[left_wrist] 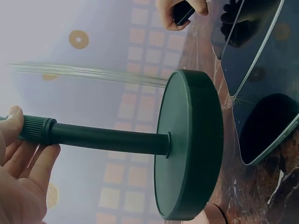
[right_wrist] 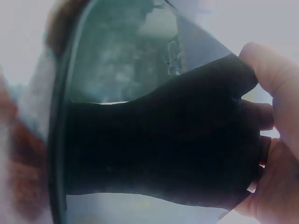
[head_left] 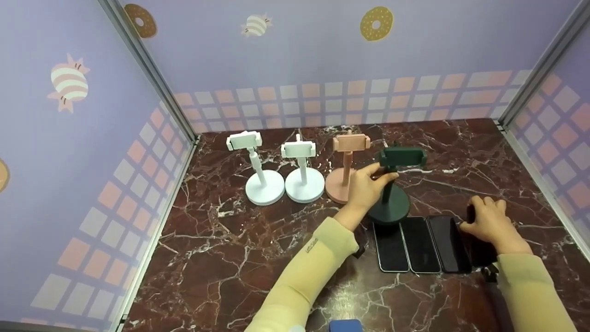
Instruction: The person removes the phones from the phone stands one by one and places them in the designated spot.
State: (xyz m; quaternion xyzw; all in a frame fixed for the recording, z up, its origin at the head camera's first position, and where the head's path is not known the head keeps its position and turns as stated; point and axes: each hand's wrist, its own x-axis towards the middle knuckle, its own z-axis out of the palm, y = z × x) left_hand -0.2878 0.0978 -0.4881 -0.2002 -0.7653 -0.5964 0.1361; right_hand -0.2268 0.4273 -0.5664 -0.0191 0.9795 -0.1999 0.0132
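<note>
My left hand point(head_left: 366, 189) grips a dark green phone stand point(head_left: 389, 207) by the ribbed collar of its stem, below the clamp point(head_left: 403, 157). In the left wrist view the stand's round base point(left_wrist: 187, 144) appears slightly above the table, over the far end of the nearest phone. At the right, my right hand point(head_left: 491, 221) holds the upper end of a black smartphone point(right_wrist: 140, 154), thumb on one side and fingers on the other. Its glossy screen mirrors the hand in the right wrist view. Three dark smartphones point(head_left: 420, 244) lie side by side left of it.
Left of the green stand are a pink phone stand point(head_left: 339, 186) and two white phone stands point(head_left: 304, 185), point(head_left: 265, 188) in a row. They stand on dark red marbled table point(head_left: 221, 258). Patterned panels point(head_left: 322, 55) enclose the back and sides. A blue object point(head_left: 345, 325) shows at the front edge.
</note>
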